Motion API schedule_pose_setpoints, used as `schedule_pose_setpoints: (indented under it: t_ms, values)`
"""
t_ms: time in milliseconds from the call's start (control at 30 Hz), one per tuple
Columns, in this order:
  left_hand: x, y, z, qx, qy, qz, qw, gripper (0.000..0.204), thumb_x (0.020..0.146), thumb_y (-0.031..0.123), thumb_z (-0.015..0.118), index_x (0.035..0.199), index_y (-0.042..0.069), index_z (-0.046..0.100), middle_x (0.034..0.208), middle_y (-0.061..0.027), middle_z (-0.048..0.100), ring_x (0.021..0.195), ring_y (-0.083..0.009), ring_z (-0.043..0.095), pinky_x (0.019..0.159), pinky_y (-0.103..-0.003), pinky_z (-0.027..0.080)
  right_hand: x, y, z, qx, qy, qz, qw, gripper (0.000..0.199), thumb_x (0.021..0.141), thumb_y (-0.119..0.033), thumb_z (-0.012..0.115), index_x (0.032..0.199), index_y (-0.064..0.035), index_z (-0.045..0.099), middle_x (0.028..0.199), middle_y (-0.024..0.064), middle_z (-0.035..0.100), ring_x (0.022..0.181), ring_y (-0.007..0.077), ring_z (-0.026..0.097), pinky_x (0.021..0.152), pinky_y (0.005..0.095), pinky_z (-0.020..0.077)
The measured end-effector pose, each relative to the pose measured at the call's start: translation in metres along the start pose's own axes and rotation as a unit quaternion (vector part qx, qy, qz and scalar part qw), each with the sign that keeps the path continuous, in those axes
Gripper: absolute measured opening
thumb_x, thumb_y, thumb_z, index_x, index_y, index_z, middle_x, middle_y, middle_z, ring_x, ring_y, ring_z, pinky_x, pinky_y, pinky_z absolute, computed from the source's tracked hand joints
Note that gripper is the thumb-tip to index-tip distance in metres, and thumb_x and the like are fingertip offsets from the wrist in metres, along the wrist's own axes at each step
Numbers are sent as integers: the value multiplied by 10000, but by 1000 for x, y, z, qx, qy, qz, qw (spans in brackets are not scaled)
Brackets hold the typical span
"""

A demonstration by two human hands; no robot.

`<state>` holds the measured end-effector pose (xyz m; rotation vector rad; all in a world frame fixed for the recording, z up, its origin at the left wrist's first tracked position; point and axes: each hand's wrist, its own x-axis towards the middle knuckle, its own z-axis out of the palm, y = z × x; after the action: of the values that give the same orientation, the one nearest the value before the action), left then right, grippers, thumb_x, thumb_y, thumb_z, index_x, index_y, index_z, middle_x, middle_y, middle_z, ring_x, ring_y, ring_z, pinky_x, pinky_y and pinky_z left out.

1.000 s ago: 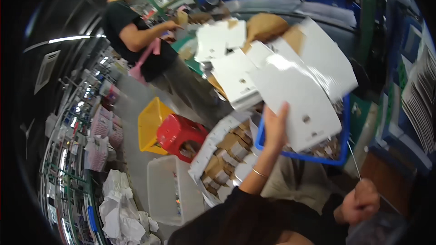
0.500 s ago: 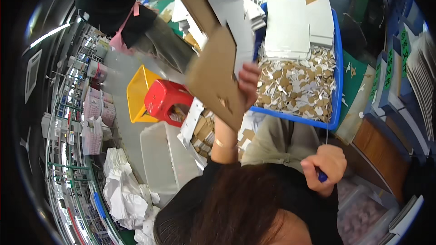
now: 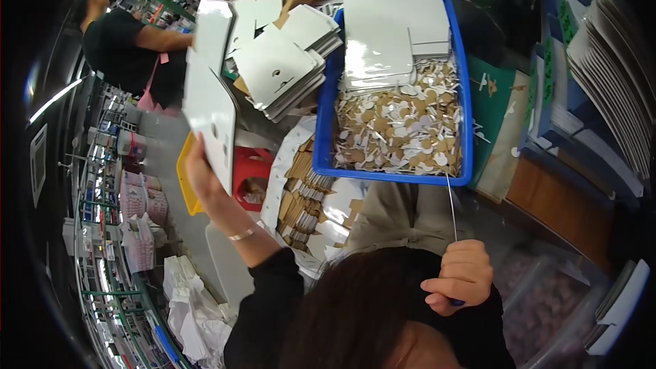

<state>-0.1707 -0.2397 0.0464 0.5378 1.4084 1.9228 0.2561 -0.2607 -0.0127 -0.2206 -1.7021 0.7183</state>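
My left hand [image 3: 205,174] is closed on the lower end of a white die-cut cardboard sheet [image 3: 212,99], held up on the left; whether it is one sheet or more I cannot tell. My right hand [image 3: 462,275] forms a fist around the blue handle of a screwdriver [image 3: 452,210], whose long thin shaft points up to the near rim of a blue tray [image 3: 393,178]. Brown and white cardboard scraps [image 3: 400,126] fill the near part of that tray. A stack of white cardboard sheets [image 3: 376,37] covers its far part.
More white sheets [image 3: 277,72] are piled left of the tray. Folded brown cardboard pieces [image 3: 301,191] lie in a white bag below them. A red stool [image 3: 251,172] and yellow bin [image 3: 193,181] stand at left. Blue files [image 3: 560,116] line the right. Another person [image 3: 130,44] is at far left.
My left hand has swung left with the cardboard, which turned from its brown face to its white face. My right hand, still gripping the screwdriver, appears lower and further left; the whole view has shifted.
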Motion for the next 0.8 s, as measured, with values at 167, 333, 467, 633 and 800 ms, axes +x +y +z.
schedule_pose_setpoints:
  t_ms: [167,333,467,633,800]
  values:
    - [101,17,33,16,-79,29,996,317,874,117,496,1056,-143,498,938,-188,607,748,-185,609,638,-245,503,-3,0,-24,-32,5,0,999,126,713,-94,563,598,-42,566,440,-17,358,346,118,255,363,235,229]
    - [131,-13,74,265,-39,102,958,334,838,140,527,1016,-142,505,883,-202,596,724,-211,593,601,-261,478,-15,2,-21,-56,173,-10,983,146,727,-98,533,595,-46,568,434,-20,348,344,110,233,367,235,226]
    - [128,-27,98,498,-6,83,863,363,806,177,556,1010,-118,503,929,-235,570,797,-257,576,680,-301,465,-18,2,-19,-79,176,1,981,184,737,-106,514,567,-51,562,422,-23,337,345,106,224,369,235,226]
    - [123,-38,126,745,27,47,664,402,767,225,592,1003,-88,501,987,-277,538,889,-315,554,779,-351,449,-14,5,-12,-92,206,20,974,224,740,-115,506,528,-58,548,407,-24,323,345,104,221,372,234,226]
    - [114,-53,137,741,94,325,580,389,779,289,604,954,-39,488,919,-209,547,830,-314,552,733,-365,458,-14,3,-9,-117,220,40,968,254,746,-131,508,503,-60,537,398,-23,316,346,103,222,375,234,225]
